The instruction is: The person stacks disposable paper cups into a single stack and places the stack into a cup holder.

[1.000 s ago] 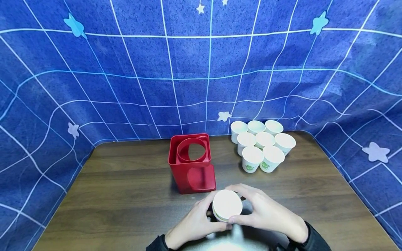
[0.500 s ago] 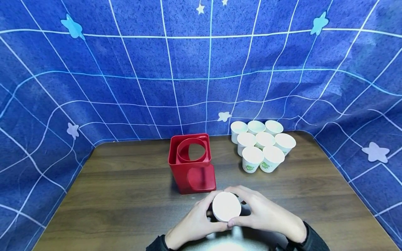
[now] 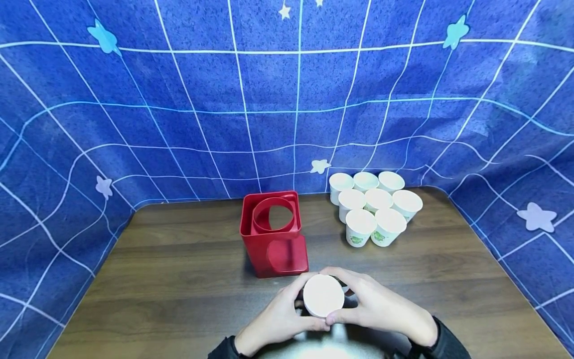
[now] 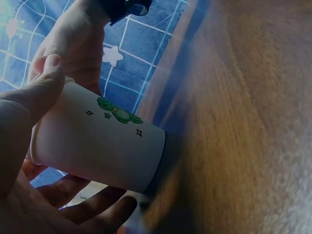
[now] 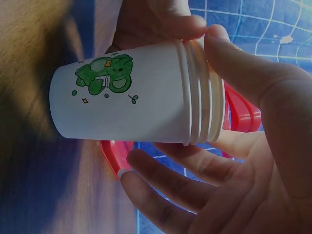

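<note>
A stack of nested white paper cups stands upright between my two hands near the table's front. In the right wrist view, several rims sit close together at the top of the cups, and a green bear is printed on the side. My left hand holds the stack from the left, thumb at the rim and fingers round the far side. From the right, my right hand grips the rims between thumb and fingers. The thumbs meet at the near side. In the left wrist view, the cup base is close over the wooden table.
A red square holder with a round ring on top stands just beyond the left hand. Several white paper cups are grouped in rows at the back right. A blue curtain with white lines surrounds the wooden table.
The top of the stack has shifted slightly toward me and levelled, so its printed side no longer shows in the head view. Both hands stay round it, almost unmoved.
</note>
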The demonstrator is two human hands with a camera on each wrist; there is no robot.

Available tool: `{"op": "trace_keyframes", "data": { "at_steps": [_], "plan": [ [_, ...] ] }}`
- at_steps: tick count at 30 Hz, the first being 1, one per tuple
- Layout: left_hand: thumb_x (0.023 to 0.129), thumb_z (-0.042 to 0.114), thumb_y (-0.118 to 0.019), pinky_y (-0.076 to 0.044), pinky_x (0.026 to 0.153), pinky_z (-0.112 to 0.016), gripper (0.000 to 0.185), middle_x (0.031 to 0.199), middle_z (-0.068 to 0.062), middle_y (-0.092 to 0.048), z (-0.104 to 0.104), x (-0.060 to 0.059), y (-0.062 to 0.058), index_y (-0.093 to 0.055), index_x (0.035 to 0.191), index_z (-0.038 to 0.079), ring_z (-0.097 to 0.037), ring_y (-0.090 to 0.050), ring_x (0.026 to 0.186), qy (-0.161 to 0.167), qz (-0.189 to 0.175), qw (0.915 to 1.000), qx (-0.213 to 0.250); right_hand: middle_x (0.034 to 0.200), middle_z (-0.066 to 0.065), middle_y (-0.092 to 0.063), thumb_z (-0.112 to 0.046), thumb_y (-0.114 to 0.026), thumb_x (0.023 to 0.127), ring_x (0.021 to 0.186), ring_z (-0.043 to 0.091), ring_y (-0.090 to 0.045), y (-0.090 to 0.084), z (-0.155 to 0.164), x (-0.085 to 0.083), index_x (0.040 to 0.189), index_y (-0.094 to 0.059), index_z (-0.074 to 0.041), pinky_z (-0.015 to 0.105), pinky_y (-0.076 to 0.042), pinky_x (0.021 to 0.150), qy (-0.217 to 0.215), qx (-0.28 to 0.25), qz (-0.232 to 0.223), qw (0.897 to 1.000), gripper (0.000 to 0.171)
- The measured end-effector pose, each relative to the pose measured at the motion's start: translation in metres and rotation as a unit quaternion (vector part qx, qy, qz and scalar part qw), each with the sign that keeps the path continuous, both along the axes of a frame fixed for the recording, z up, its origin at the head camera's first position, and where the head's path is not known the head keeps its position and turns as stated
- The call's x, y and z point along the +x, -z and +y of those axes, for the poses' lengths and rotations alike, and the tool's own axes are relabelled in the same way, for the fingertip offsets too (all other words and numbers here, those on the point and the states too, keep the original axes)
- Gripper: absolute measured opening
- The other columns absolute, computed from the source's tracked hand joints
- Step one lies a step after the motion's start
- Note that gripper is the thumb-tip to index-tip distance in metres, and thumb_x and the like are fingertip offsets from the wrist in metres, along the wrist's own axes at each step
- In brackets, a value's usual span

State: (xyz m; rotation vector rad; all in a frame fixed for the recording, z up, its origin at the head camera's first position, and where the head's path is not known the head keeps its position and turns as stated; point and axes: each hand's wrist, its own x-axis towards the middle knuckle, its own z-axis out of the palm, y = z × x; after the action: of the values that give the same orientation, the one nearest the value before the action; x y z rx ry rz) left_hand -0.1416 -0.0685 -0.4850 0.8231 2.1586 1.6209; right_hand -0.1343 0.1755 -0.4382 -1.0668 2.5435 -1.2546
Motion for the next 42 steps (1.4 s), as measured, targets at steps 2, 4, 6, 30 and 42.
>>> {"op": "trace_keyframes", "data": {
  "at_steps": [2,4,6,30,42],
  "plan": [
    [0.080,0.031,-0.090,-0.052,0.101,-0.026,0.080,0.137,0.006,-0.061,0.000,0.000,0.000,-0.046,0.147,0.034,-0.009,-0.064,0.116,0.002,0.006,1.0000,-0.001,0.128,-0.009,-0.065,-0.044,-0.080,0.088,0.111,0.007,-0.063,0.001,0.001,0.000,0.141,-0.054,-0.021,0.030,-0.058,0.090,-0.001,-0.002,0.003,1.000,0.064],
    [0.080,0.032,-0.090,-0.049,0.105,-0.028,0.084,0.140,0.009,-0.059,0.000,0.000,-0.001,-0.043,0.150,0.037,-0.009,-0.062,0.120,0.001,0.013,0.9999,-0.010,0.130,-0.005,-0.065,-0.044,-0.079,0.088,0.112,0.008,-0.063,0.002,0.002,0.000,0.142,-0.054,-0.018,0.029,-0.058,0.091,-0.004,-0.002,0.010,1.000,0.064],
    [0.080,0.034,-0.090,-0.047,0.108,-0.030,0.089,0.144,0.011,-0.057,-0.001,0.000,0.000,-0.039,0.153,0.040,-0.009,-0.059,0.124,-0.004,0.023,0.9995,-0.022,0.132,-0.002,-0.065,-0.044,-0.078,0.089,0.114,0.009,-0.063,0.003,0.003,0.000,0.143,-0.053,-0.016,0.029,-0.058,0.091,-0.006,0.001,0.020,1.000,0.065],
    [0.082,0.040,-0.087,-0.052,0.101,-0.026,0.077,0.135,0.009,-0.062,0.002,0.001,0.000,-0.045,0.147,0.036,-0.008,-0.064,0.116,-0.016,0.021,0.9993,-0.025,0.136,-0.001,-0.065,-0.020,-0.092,0.076,0.129,0.008,-0.058,-0.039,0.056,-0.010,0.140,-0.061,-0.018,0.010,-0.035,0.110,0.169,0.009,0.231,0.958,0.072],
    [0.083,0.040,-0.087,-0.051,0.102,-0.026,0.077,0.136,0.009,-0.062,0.001,0.000,0.001,-0.045,0.148,0.035,-0.008,-0.064,0.117,-0.005,0.011,0.9997,-0.022,0.135,0.009,-0.065,-0.008,-0.091,0.073,0.119,-0.006,-0.050,-0.043,0.092,-0.021,0.142,-0.060,-0.012,0.004,-0.031,0.102,0.295,-0.007,0.248,0.923,0.075]
  ]
}}
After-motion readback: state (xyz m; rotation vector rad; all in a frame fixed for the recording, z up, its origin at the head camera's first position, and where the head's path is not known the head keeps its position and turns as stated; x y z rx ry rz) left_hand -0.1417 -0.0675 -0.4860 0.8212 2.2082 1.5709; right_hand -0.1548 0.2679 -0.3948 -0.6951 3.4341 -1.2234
